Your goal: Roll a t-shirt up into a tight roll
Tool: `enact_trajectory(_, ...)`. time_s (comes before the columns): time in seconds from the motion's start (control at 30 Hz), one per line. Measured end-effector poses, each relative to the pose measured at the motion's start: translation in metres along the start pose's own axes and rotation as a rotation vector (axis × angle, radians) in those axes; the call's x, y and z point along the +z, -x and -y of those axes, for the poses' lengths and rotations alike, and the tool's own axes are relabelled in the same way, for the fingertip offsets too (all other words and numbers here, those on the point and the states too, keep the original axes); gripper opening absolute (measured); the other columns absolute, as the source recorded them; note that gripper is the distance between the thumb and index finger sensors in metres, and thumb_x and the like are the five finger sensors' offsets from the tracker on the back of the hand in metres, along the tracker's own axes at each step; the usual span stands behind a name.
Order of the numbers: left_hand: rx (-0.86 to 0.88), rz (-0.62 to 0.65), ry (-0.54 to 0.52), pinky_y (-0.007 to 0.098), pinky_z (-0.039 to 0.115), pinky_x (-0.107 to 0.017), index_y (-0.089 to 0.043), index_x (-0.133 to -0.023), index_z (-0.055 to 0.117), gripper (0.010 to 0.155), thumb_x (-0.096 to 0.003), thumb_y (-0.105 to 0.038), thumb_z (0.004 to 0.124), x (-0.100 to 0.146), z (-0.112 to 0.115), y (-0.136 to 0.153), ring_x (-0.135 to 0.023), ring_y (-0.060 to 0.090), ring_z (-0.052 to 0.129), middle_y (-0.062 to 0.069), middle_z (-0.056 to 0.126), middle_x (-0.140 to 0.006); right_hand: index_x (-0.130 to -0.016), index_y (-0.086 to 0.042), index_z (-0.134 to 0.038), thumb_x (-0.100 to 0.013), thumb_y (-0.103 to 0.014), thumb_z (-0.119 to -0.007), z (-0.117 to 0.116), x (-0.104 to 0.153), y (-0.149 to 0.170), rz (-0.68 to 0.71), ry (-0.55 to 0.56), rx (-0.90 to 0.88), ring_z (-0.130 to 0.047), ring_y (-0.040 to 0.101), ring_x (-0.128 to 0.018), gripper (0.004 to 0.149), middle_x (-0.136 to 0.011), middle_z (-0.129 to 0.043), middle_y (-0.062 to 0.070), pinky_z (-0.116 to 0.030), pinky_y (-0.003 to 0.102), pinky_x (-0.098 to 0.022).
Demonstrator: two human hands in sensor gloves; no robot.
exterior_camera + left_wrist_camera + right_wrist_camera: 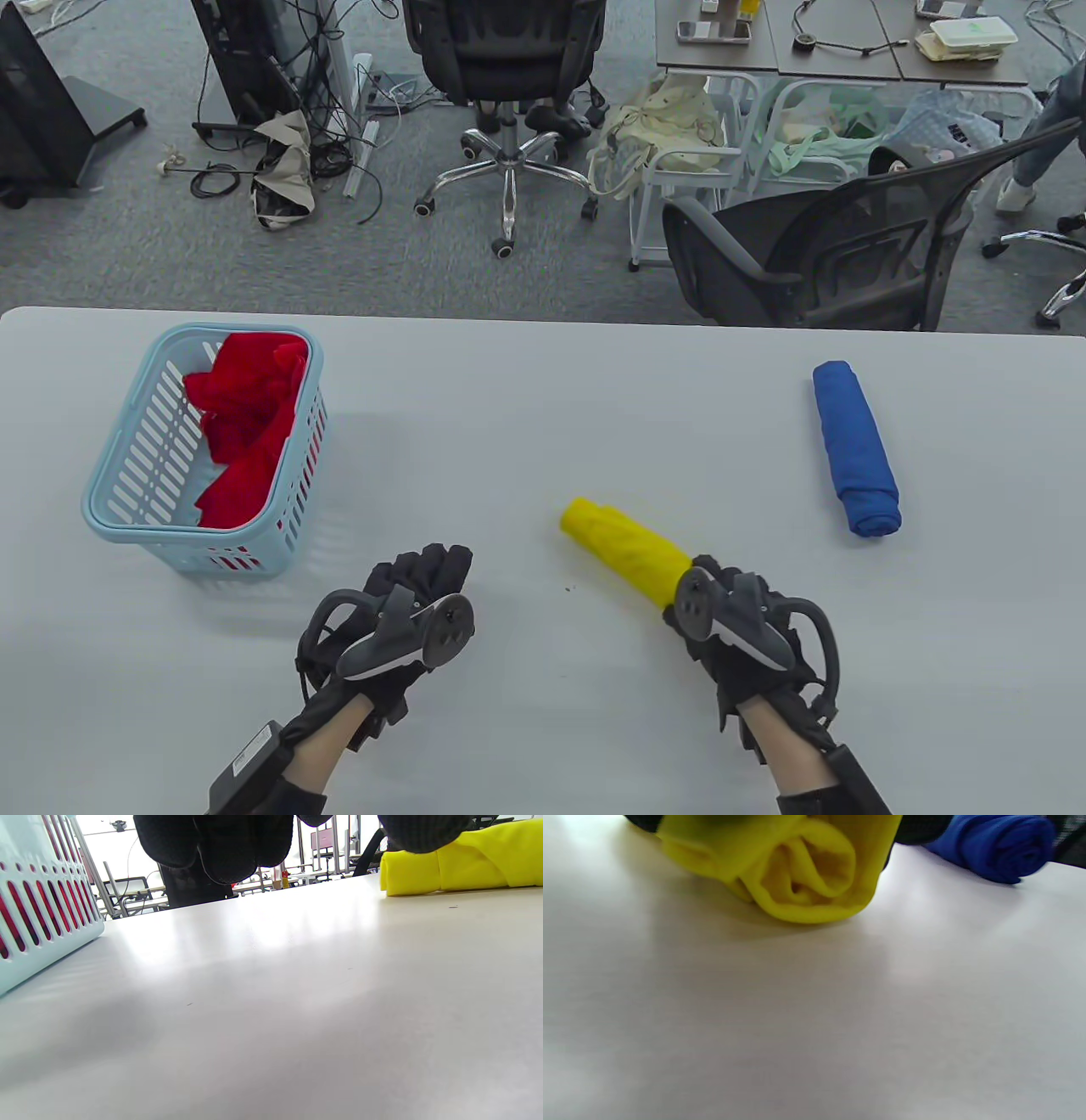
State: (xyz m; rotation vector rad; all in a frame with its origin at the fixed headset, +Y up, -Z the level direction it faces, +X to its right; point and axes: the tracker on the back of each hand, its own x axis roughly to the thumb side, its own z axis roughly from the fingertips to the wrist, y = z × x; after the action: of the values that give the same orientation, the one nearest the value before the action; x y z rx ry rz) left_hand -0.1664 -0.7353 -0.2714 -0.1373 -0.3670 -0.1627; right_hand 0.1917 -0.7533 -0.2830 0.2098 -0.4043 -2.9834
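Yellow t-shirt (626, 552), already rolled into a tube, lies on the white table (543, 407) a little right of centre, on the near half. We see its long axis run diagonally: 1 end points far-left, the other near-right, into the right hand (736, 626). In the right wrist view the near end (814, 878) faces the camera and shows the spiral of fabric layers, sitting on the table top.

We see the right hand over the near-right end of the roll, its fingers curled round it and holding it; the tracker on the back of the hand faces up and the forearm comes in from the near edge. The left hand (405, 613) is apart from the roll, to its left, holding nothing. Its fingers (220, 844) reach toward the far side, loosely together; in the left wrist view the fingertips hang clear above the table surface.

A blue rolled shirt (855, 447) lies further right and farther away, well apart from the yellow one, its axis running mostly near to far. At the far left stands 1 light-blue basket (127, 475) with red cloth (246, 424) inside.
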Motion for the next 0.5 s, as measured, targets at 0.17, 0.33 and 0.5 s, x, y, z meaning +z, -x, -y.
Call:
enact_trajectory(0.17,-0.015,-0.002,-0.008,0.058,0.059,-0.079,-0.021,-0.117,0.027,0.078,-0.0539,-0.059,0.052,0.001,-0.002,-0.001,-0.109,0.037,0.064,0.014,0.047,-0.124,-0.117,-0.006,-0.037,-0.061,-0.067,-0.049,0.002,-0.009,0.043,-0.201,-0.034,-0.08,-0.077,0.038,-0.091,0.084,-0.108,-0.063,0.018,-0.06,0.057,-0.068)
enact_trajectory(0.33,-0.007,-0.01,-0.009,0.058,0.057,-0.08,-0.021,-0.117,0.026,0.077,-0.0542,-0.059,0.05,0.003,-0.004,0.001,-0.111,0.039,0.059,0.015,0.044,-0.125,-0.121,-0.015,-0.031,-0.065,-0.053,-0.051,0.034,0.025,0.044,-0.031,0.106,-0.134,-0.046,0.049,-0.111,0.071,-0.124,-0.032,0.021,-0.049,0.061,-0.074)
enact_trajectory(0.5,0.001,-0.015,-0.003,0.058,0.054,-0.081,-0.022,-0.117,0.025,0.077,-0.0544,-0.059,0.049,0.002,-0.004,0.001,-0.113,0.04,0.054,0.015,0.039,-0.126,-0.122,-0.009,-0.031,-0.064,-0.054,-0.052,0.013,0.013,0.009,0.146,-0.125,-0.02,-0.024,0.053,-0.113,0.076,-0.122,-0.017,0.024,-0.044,0.061,-0.075)
